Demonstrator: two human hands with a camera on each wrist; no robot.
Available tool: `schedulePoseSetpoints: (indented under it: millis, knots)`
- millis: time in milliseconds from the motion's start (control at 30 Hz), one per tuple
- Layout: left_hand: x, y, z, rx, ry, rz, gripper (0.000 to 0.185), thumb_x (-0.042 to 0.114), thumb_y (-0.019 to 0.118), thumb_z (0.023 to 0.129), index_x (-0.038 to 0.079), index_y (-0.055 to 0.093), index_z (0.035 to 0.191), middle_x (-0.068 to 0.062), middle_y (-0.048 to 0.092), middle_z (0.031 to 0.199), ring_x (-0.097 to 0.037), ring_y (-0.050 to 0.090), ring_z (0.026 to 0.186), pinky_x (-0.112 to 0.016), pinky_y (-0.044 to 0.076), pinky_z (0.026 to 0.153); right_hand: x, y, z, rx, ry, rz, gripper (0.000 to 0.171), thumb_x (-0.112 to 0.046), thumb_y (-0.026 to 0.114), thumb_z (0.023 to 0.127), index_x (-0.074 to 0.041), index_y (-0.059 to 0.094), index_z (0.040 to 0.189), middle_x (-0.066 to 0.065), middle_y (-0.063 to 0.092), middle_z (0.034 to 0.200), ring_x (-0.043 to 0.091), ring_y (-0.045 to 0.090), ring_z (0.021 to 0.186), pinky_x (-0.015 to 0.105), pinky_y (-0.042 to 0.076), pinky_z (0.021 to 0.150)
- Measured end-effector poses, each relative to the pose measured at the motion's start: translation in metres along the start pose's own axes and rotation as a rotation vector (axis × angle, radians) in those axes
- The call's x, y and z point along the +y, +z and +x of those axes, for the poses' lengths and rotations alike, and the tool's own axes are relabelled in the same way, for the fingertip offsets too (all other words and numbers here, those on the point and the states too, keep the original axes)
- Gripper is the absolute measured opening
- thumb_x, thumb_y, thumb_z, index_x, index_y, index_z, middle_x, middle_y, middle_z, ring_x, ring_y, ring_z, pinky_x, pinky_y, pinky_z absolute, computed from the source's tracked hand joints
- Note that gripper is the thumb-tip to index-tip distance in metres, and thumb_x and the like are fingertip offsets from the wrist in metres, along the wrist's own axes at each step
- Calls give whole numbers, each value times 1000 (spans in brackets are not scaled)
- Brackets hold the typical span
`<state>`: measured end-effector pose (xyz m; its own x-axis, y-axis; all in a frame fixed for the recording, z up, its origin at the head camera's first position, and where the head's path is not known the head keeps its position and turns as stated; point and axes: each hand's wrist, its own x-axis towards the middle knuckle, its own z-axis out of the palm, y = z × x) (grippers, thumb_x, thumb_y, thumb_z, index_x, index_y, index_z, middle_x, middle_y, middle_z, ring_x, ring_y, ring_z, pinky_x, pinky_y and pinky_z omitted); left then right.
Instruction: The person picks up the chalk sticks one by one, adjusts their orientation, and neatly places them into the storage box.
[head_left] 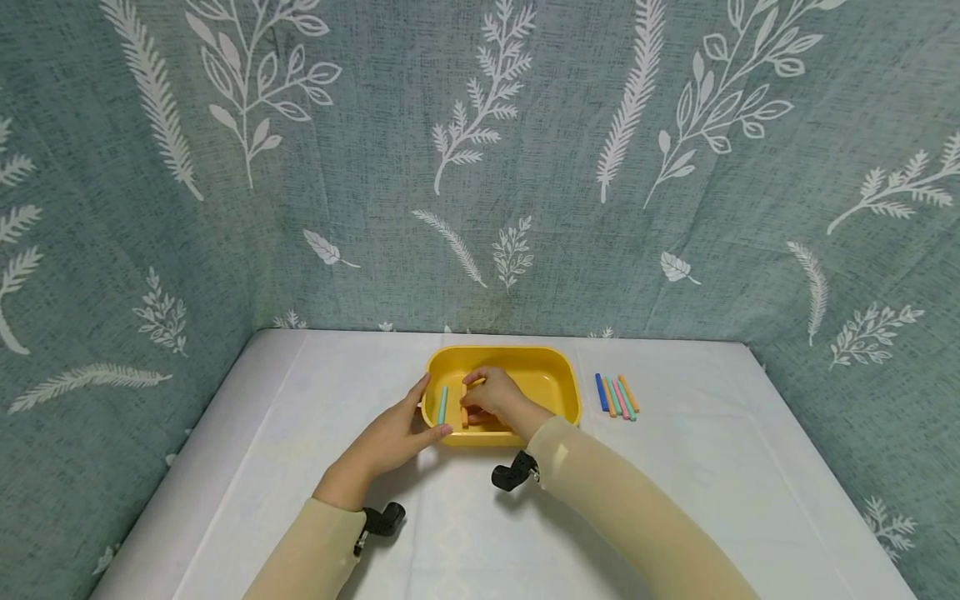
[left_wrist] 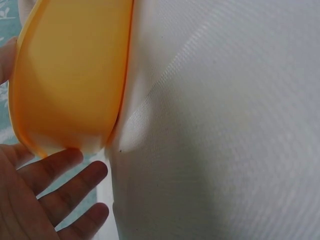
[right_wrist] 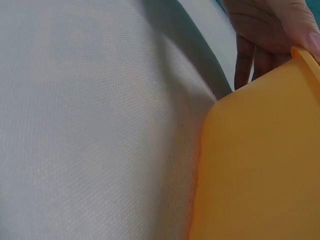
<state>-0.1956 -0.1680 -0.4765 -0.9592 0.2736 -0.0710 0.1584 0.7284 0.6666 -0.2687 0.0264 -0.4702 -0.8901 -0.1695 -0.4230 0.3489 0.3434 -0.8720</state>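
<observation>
A yellow tray (head_left: 551, 353) stands on the table in front of me in the head view. My left hand (head_left: 390, 437) grips its left front corner, thumb over the rim and fingers along the outer wall; the left wrist view shows those fingers (left_wrist: 65, 197) spread by the wall. Inside the tray, my right hand (head_left: 498, 400) pinches an orange chalk stick (head_left: 465, 421), partly hidden by the fingers. To the left of it a light green chalk stick (head_left: 442, 404) lies in the tray. The right wrist view shows the tray's outer wall (right_wrist: 260, 160), not the right fingers.
Several chalk sticks (head_left: 617, 397) in blue, orange, green and pink lie side by side on the table, right of the tray. White cloth (head_left: 712, 500) covers the table. Behind it hangs a green leaf-patterned curtain (head_left: 390, 167).
</observation>
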Motion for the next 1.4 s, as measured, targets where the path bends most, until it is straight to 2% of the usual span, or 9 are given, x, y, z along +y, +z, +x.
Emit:
schedulePoseSetpoints:
  millis: [333,500,800,1167,1400]
  knots:
    - [2,-1,1,0,-2,5,99,57,65,92,14,9,163,-19,37,157,-37,41,140,-58,34,111,-1,0,0,30,13,-17,23,-1,72,91,-5,65,113,12,65,87,16,65,58,28,59,63]
    - [3,-2,0,3,7,13,99,55,65,93,13,9,163,-20,36,157,-38,41,139,-58,34,111,1,0,1,33,8,0,23,1,70,91,-3,65,113,12,64,85,15,63,56,27,58,60]
    - [4,-2,0,6,0,5,99,56,65,92,14,10,163,-19,47,150,-35,46,136,-57,34,111,3,-1,4,-29,2,96,22,6,69,91,1,65,112,15,65,85,17,68,61,30,59,62]
    - [4,-1,0,8,-4,-4,99,56,66,92,14,10,163,-19,45,151,-36,45,137,-57,33,111,2,-3,4,-37,-3,113,18,3,68,92,1,65,110,14,65,85,18,69,63,31,60,63]
    - [3,0,-2,7,-13,-4,99,56,66,92,15,11,163,-19,49,148,-35,47,135,-57,33,111,-2,-11,-2,-56,-19,164,19,4,64,94,6,65,113,15,62,86,20,66,66,33,60,67]
